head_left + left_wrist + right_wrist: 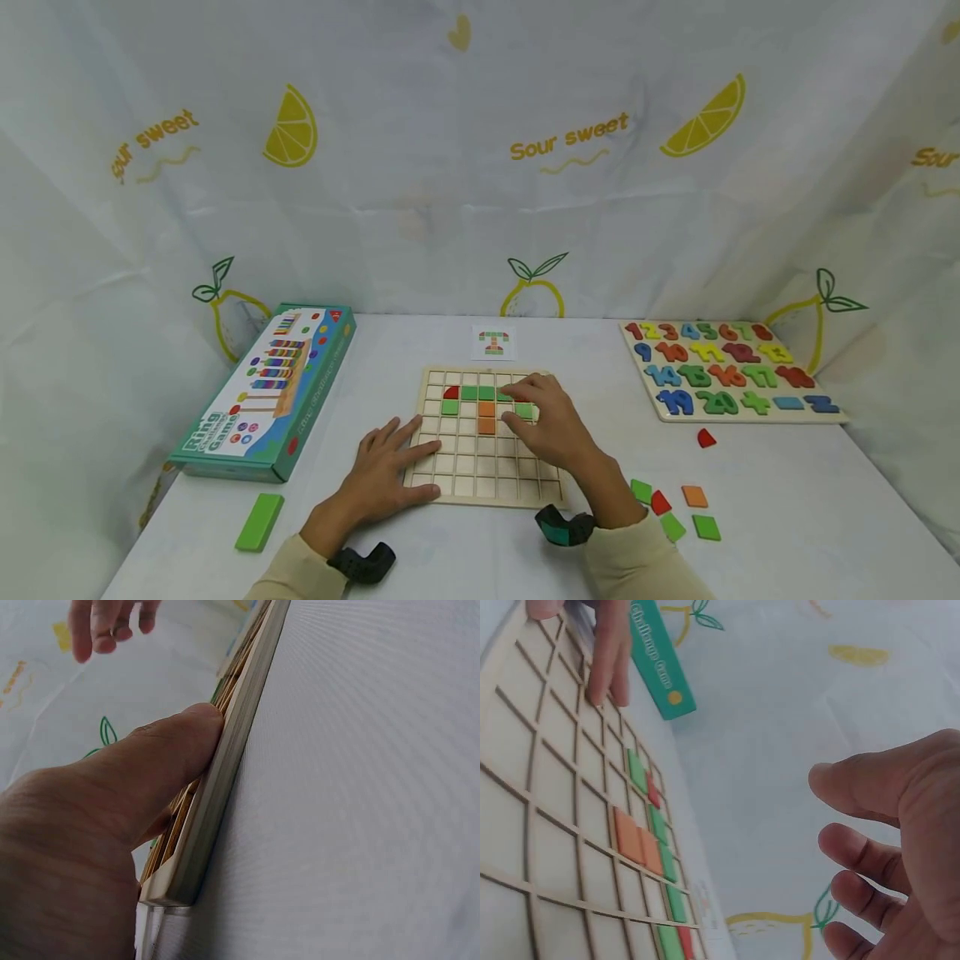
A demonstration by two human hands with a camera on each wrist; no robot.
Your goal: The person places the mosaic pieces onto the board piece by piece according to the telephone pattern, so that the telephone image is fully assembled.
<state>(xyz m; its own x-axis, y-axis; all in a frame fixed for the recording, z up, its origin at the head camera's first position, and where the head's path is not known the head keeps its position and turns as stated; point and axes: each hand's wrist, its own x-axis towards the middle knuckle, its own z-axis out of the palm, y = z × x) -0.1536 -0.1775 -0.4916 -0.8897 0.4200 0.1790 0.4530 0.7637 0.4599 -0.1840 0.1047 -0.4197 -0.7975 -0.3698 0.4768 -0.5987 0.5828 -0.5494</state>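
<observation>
Two hands attend the grid board [457, 465], both with released fingers. The left hand [386, 479] spreads its fingers at the board's left side, thumb resting on the edge between 7 and 8 o'clock. The right hand [551, 421] hovers over about 2 o'clock, its thumb apart from the bent fingers. Near those fingertips, toward the board's 12 o'clock, sit a red rounded piece [452, 392], green squares [486, 392] and two orange squares [486, 409], one nearer the person than the other; the right hand hides part of this row.

Outward from the board, on the white table [450, 558]: a pattern card [493, 342] at 12, a number puzzle [731, 367] between 2 and 3, a lone red piece [706, 438] at 3, loose tiles [707, 527] in green, red and orange near 4, a green block [259, 522] at 8, and a game box [262, 383] between 9 and 10.
</observation>
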